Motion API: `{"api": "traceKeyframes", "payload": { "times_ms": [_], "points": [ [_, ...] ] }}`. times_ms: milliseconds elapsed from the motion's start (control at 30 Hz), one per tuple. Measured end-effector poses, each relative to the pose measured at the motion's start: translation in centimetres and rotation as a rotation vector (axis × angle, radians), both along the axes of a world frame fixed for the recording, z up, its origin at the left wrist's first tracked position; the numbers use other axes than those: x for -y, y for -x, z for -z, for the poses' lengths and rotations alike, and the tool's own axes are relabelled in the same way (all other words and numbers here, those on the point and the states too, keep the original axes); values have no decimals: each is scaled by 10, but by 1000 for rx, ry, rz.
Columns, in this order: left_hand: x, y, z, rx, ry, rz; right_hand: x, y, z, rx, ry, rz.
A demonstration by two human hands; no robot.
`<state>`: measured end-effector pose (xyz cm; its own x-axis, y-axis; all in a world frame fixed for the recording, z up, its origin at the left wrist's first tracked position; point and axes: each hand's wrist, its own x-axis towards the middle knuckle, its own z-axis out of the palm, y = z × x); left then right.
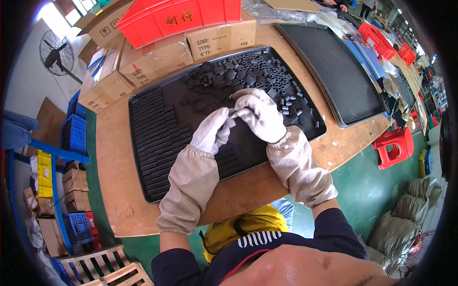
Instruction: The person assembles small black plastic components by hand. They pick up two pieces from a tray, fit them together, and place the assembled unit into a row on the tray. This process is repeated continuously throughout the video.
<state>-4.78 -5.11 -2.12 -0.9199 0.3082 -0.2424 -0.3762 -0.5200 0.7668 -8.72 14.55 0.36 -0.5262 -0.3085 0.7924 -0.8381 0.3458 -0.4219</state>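
On my feed, the black tray [172,93] has flat strips [155,143] in tight rows at 9 o'clock, loose short tubes [279,74] at 1, flat squares [218,75] at 12. Cloth-gloved left hand [212,129] and right hand [261,114] meet mid-tray, fingers curled; can't tell what's pinched. Glossy red bin [183,16] at 11.

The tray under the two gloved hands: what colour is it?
The tray is black; it shows best in the head view.

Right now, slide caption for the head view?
White-gloved hands meet above a black tray of rowed black pieces and loose tubes.
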Motion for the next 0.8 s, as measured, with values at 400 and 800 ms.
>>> {"api": "traceKeyframes", "payload": {
  "times_ms": [400,800],
  "points": [
    [-3,-1,-4,-72,187,0,-17,4,-12,-15,-147,17],
    [-5,-1,-3,-89,131,-25,-98,46,24,294,-553,852]
  ]
}}
